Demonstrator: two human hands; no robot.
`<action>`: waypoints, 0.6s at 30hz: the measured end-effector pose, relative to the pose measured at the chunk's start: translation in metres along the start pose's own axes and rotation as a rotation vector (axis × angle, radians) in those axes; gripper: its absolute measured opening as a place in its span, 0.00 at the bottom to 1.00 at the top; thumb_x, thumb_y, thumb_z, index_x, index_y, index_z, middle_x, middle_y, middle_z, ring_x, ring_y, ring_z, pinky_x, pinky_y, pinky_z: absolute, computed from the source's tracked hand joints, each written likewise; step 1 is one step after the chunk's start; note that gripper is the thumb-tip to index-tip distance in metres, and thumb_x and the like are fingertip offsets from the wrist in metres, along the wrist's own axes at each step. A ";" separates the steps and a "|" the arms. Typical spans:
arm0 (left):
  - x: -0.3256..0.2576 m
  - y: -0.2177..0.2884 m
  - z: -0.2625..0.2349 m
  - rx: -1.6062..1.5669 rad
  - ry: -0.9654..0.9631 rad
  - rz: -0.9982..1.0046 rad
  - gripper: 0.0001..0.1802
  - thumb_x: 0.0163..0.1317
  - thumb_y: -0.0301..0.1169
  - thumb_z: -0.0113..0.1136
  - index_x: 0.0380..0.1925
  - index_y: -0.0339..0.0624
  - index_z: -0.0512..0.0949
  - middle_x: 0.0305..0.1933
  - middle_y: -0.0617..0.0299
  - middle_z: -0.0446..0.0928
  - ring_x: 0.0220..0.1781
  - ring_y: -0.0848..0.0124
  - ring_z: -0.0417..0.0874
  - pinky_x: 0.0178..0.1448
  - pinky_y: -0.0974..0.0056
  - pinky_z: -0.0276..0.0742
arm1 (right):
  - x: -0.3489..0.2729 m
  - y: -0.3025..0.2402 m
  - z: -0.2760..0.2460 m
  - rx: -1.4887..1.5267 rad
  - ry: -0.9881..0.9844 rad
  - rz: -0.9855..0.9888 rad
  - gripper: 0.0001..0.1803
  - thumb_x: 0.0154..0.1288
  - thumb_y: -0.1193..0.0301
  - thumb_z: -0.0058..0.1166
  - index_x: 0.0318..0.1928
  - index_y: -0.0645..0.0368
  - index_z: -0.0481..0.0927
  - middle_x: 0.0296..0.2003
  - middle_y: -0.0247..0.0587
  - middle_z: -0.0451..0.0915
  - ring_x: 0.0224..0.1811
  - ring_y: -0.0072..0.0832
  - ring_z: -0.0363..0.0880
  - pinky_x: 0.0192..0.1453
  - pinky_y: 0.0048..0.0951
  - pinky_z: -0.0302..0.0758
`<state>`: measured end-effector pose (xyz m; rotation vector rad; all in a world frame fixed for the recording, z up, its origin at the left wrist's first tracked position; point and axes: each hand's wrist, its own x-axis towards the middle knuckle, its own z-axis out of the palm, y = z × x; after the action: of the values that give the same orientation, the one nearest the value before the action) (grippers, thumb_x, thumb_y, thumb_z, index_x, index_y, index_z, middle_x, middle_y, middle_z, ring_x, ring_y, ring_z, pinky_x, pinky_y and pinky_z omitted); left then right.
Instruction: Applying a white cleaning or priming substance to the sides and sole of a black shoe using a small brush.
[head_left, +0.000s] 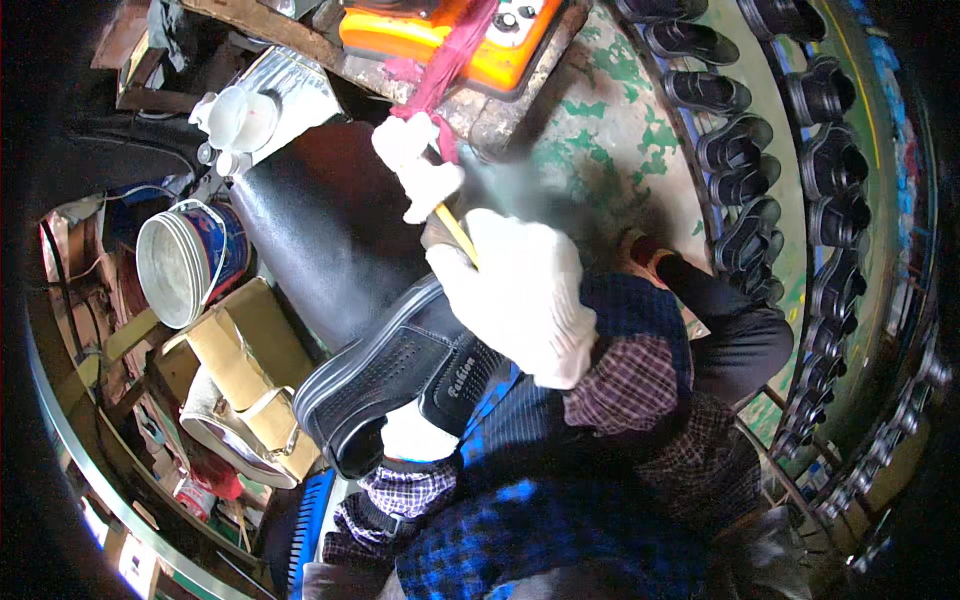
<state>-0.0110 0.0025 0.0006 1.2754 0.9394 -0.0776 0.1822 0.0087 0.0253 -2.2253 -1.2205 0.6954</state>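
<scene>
A black perforated slip-on shoe (395, 350) lies tilted across my lap at centre left. My left hand (418, 432), in a white glove, holds the shoe at its near end; its fingers are hidden by the shoe. Above the shoe's far end, my right hand (520, 295), also in a white glove, is closed round a thin yellow stick (456, 233). Bunched white cloth (418, 165) is at the stick's far end, beside a hanging dark pink cloth strip (450, 70).
A black padded surface (320, 220) lies beyond the shoe. An orange machine (450, 40) stands at the top. White containers (240, 118), a blue bucket (195, 262) and a cardboard box (250, 365) are at left. Racks of black shoes (740, 145) line the right.
</scene>
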 end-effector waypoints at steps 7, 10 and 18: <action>0.008 0.005 0.010 -0.329 0.006 -0.017 0.29 0.78 0.47 0.41 0.69 0.41 0.63 0.71 0.47 0.65 0.72 0.61 0.67 0.77 0.57 0.60 | -0.040 0.011 -0.025 -0.011 -0.033 0.118 0.12 0.63 0.60 0.64 0.38 0.55 0.84 0.26 0.48 0.83 0.27 0.47 0.84 0.31 0.41 0.79; 0.025 0.002 0.013 -0.414 0.070 -0.046 0.27 0.77 0.47 0.42 0.67 0.41 0.66 0.69 0.47 0.68 0.70 0.63 0.70 0.76 0.59 0.64 | -0.007 -0.004 -0.006 -0.035 -0.023 -0.003 0.16 0.64 0.57 0.63 0.30 0.57 0.79 0.24 0.49 0.81 0.26 0.48 0.82 0.30 0.42 0.77; 0.000 0.016 0.008 -1.186 -0.025 0.008 0.31 0.75 0.45 0.49 0.71 0.41 0.63 0.73 0.45 0.65 0.72 0.61 0.70 0.73 0.56 0.70 | -0.058 0.026 -0.031 0.175 -0.244 0.199 0.09 0.63 0.67 0.66 0.41 0.57 0.87 0.30 0.48 0.85 0.30 0.36 0.86 0.35 0.33 0.79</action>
<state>0.0024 0.0015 0.0127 0.1731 0.7409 0.4187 0.1909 -0.0595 0.0432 -2.1796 -1.0101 1.1355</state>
